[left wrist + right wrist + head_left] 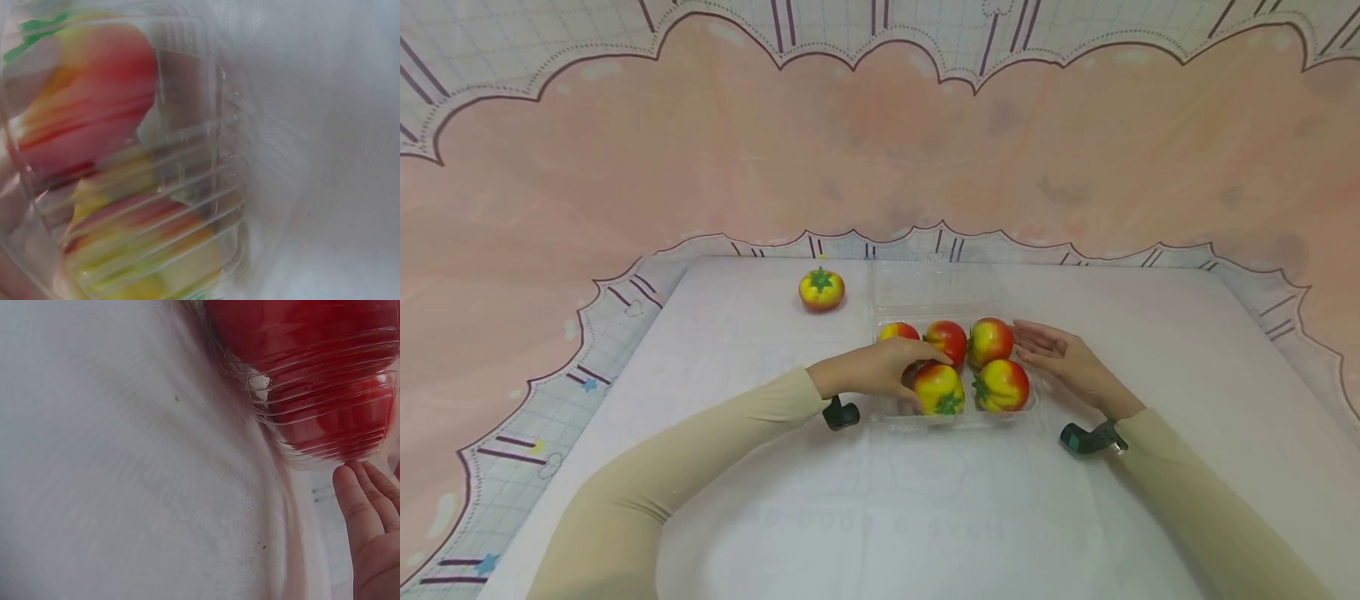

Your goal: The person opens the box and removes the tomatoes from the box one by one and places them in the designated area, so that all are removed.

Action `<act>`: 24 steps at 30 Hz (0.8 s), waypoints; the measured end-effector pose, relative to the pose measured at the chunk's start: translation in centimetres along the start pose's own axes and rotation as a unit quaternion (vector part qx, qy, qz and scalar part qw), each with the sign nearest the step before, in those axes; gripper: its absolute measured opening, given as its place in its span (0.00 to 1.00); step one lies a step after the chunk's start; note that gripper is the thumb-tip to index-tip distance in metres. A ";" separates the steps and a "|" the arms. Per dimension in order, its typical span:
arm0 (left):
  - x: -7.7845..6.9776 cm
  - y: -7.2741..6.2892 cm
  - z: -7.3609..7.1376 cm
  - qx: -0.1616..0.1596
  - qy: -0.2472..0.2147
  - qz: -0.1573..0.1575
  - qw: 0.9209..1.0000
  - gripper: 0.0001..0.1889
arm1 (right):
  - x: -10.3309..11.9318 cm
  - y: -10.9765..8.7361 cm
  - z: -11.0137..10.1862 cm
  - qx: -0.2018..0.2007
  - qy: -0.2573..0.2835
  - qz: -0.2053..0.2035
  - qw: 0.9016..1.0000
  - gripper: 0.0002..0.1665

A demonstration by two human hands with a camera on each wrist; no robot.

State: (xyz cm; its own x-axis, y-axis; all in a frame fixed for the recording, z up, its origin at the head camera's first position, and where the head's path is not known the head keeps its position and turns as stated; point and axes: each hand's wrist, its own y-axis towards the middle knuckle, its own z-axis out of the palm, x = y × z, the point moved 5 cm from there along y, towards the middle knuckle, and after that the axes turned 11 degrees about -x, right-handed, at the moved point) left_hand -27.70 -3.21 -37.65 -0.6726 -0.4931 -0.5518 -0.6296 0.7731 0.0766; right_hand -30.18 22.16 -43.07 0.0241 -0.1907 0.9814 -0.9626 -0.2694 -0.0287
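Pinching between thumb and fingers, the left hand (883, 367) has the near row's left fruit (937, 387) in the clear box (992, 419), while the right hand (1069, 365), fingers extended, flanks its right side, presumably steadying.

Faint words (891, 525) "Have a good" can be read on the white tablecloth (760, 467), near side, running R to L; rest of txt, approx. one word, cannot be read w/ certainty.

Left hand (886, 367) curves downward in a grip; right hand (1075, 371) extends, nearly straight-fingered.
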 end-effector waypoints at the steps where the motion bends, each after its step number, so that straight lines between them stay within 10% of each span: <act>1: 0.1 0.0 0.0 0.000 -0.002 0.001 1.000 0.34 | 0.0 0.0 0.0 0.000 0.000 0.001 1.000 0.37; 24: 1.0 -0.3 -0.4 -0.033 -0.043 0.005 0.999 0.32 | 0.1 -0.1 0.1 0.001 0.009 0.006 1.000 0.37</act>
State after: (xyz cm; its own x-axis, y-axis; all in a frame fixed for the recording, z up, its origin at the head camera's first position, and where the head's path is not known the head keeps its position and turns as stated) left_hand -28.34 -4.10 -37.88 -0.6440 -0.4477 -0.6203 -0.6496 0.7483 0.1343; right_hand -30.03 22.09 -42.97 0.0082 -0.1762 0.9843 -0.9622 -0.2695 -0.0402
